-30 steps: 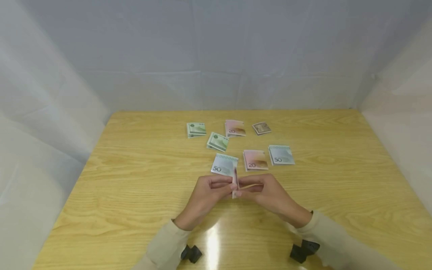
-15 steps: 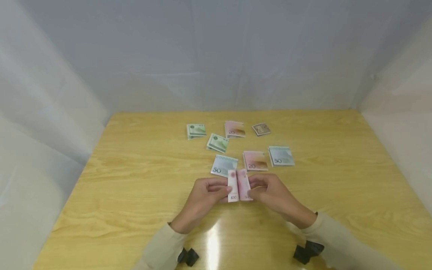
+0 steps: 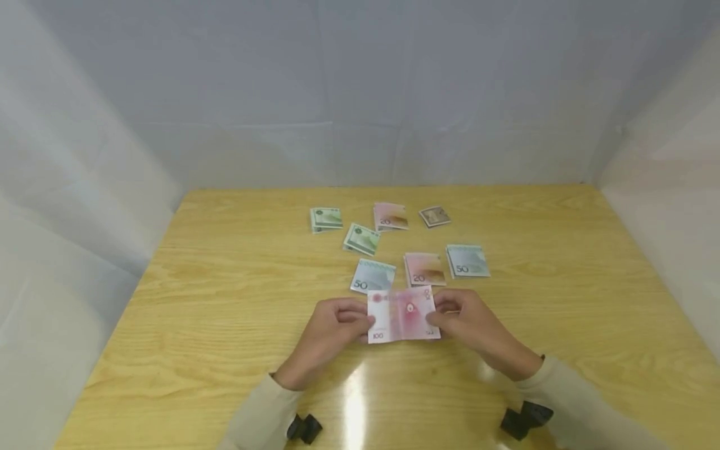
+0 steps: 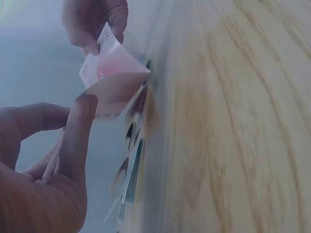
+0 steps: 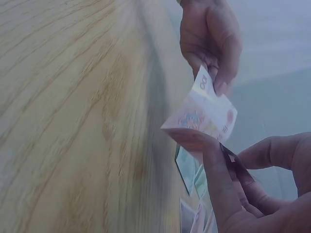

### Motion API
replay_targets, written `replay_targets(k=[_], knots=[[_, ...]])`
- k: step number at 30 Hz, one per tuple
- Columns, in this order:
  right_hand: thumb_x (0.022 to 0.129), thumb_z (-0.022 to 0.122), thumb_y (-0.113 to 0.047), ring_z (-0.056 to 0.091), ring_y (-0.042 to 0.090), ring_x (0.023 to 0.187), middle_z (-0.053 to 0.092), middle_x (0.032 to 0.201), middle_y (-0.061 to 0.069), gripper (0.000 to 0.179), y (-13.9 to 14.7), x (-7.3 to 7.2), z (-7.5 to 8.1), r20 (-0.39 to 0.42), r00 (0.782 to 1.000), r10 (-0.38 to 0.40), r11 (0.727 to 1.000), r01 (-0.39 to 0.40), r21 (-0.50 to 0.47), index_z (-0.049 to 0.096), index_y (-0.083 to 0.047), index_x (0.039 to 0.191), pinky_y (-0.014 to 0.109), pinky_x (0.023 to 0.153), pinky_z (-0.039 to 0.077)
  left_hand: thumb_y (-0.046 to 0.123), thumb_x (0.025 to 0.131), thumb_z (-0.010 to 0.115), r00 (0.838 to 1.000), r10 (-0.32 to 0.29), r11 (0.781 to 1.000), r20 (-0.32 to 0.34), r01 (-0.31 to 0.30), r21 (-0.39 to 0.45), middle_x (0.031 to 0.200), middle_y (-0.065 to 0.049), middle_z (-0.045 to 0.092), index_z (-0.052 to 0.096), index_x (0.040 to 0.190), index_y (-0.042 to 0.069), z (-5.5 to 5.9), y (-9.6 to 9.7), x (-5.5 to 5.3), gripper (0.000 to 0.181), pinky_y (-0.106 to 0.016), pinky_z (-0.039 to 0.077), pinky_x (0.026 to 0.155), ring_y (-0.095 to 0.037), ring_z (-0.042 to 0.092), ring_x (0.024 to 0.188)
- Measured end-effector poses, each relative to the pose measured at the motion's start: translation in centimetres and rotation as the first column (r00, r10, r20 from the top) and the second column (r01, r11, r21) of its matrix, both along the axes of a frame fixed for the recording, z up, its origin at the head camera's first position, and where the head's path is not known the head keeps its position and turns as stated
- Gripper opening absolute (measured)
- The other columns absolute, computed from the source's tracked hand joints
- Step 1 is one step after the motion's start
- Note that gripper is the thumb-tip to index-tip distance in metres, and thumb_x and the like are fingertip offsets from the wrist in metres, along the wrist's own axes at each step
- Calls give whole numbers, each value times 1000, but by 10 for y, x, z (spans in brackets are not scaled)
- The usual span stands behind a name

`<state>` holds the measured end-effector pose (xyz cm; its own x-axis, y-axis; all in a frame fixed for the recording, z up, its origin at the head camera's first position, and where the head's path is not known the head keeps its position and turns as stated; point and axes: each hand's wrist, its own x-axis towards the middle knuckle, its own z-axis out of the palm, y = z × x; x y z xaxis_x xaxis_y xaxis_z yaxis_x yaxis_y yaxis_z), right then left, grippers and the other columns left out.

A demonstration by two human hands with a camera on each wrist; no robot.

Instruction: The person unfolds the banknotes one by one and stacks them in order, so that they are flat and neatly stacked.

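Clock centred on the pink 100 note (image 3: 403,314), 12 = far side of table (image 3: 225,319). Note is unfolded, crease down the middle; in both wrist views it bows between the hands. Left hand (image 3: 328,335) at 9 o'clock, pinching that short edge, thumb on the face. Right hand (image 3: 479,329) at 3 o'clock, same pinch on the opposite edge. In head view, note sits near side of the table, its top edge level with the bottoms of two folded notes (can't tell if touching them).

Folded stuff, near row: left blue 50 note (image 3: 374,274) at 11, near pink 20 note (image 3: 424,269) at 1, right blue 50 note (image 3: 468,260) at 2. Farther out: near green note (image 3: 362,239) at 11, far green note (image 3: 326,218) between 10 and 11, far pink 20 note (image 3: 390,215) about 12, just beside the near green one, small brown note (image 3: 435,216) between 12 and 1.

Light sleeves (image 3: 261,409) on both arms, black device (image 3: 304,429) by the left one, another black device (image 3: 526,419) by the right. Pale sheeting (image 3: 360,81) beyond the table at 12.
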<state>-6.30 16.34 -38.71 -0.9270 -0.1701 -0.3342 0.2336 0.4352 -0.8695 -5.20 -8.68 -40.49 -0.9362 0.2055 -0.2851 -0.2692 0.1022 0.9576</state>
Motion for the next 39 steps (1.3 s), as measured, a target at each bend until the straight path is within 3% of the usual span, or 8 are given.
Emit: replay_targets(k=[9,16,25,39], knots=[[86,71,-8,64,21,91,67,102,13,25,12,-1,-8,34,999,1,1000,-1,8,67,4,107,31,75,60,1,87,72,1000,-29,998,-8,29,-63,90,-17,74,66,107,-11,-2,-7,0,24,-35,66,71,-23,72,77],[86,73,-10,64,21,88,68,98,11,20,19,-3,-16,49,999,18,999,-20,40,67,1,101,30,75,58,1,87,73,999,-34,995,17,35,-95,91,-16,74,65,109,-11,-5,-12,0,27,-35,66,72,-24,72,78],[88,75,-11,66,19,79,70,91,11,24,25,-3,-20,81,997,17,999,-19,29,68,5,105,31,70,61,1,88,73,998,-43,992,41,47,-113,90,-16,73,65,109,-13,-11,-18,-1,27,-35,66,70,-23,72,74],[91,75,-12,67,19,68,72,78,9,19,36,-8,-30,60,989,132,990,-129,-60,70,6,94,32,64,65,-1,89,73,994,-73,989,82,83,-126,90,-17,71,65,109,-14,-17,-22,-5,26,-34,66,70,-21,70,71]])
